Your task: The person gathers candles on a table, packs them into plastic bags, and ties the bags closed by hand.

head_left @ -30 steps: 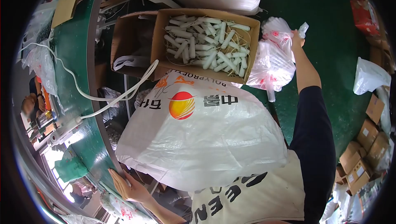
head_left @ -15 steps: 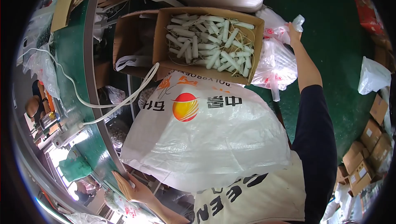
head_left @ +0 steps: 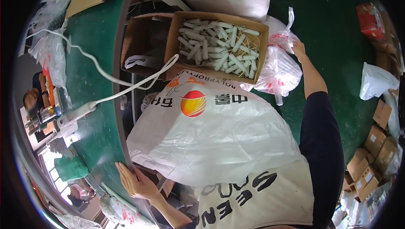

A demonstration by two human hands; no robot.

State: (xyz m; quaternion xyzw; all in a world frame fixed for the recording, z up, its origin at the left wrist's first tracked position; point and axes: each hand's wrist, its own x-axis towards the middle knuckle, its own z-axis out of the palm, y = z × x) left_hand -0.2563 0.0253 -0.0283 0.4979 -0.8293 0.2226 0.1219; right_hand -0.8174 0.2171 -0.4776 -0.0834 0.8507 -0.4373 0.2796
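My left hand (head_left: pixel 137 182) rests on the edge of the green table (head_left: pixel 95 144), fingers stretched out and holding nothing. At the upper right, my right hand (head_left: pixel 298 48) touches the side of a clear plastic bag (head_left: pixel 282 37) with red print; its fingertips are partly hidden. A second bag (head_left: pixel 278 70) holding white sticks lies just below it. Left of these bags stands a cardboard box (head_left: pixel 263 51) of short white sticks (head_left: pixel 219 47) with wicks. A white printed sack (head_left: pixel 219 144) covers my lap.
An empty-looking carton (head_left: pixel 145 43) adjoins the box. A white cable (head_left: pixel 101 70) with a power strip (head_left: pixel 76 115) crosses the table. Brown cartons (head_left: pixel 375 140) and a red box (head_left: pixel 371 22) stand at right. Two other people (head_left: pixel 31 98) appear at far left.
My right hand has let go of the upper bag's gathered top, which now stands up, and sits lower against the bag. The view has shifted, showing more of the table.
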